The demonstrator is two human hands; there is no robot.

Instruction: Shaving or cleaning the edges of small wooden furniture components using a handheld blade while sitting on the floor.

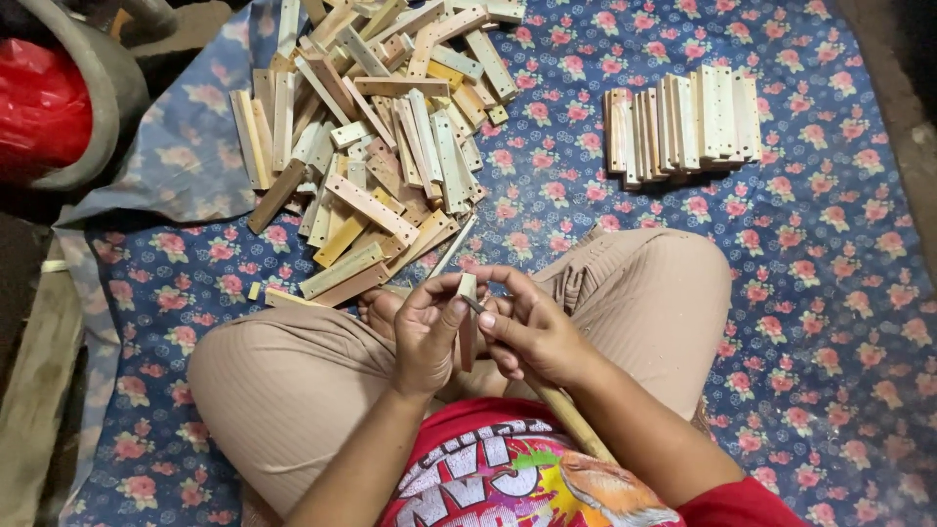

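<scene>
I sit cross-legged on a blue floral cloth (pixel 839 322). My left hand (pixel 427 332) grips a short flat wooden piece (pixel 468 327) held upright between my knees. My right hand (pixel 532 332) is closed around a tool with a long wooden handle (pixel 574 425) that runs back under my forearm; its thin metal tip touches the wooden piece near my left thumb. The lower end of the piece is hidden by my fingers.
A loose heap of several wooden pieces (pixel 376 146) lies ahead on the left. A neat row of stacked pieces (pixel 683 127) lies ahead on the right. A grey tub with red contents (pixel 49 102) stands at the far left. A wooden plank (pixel 34 390) borders the cloth's left edge.
</scene>
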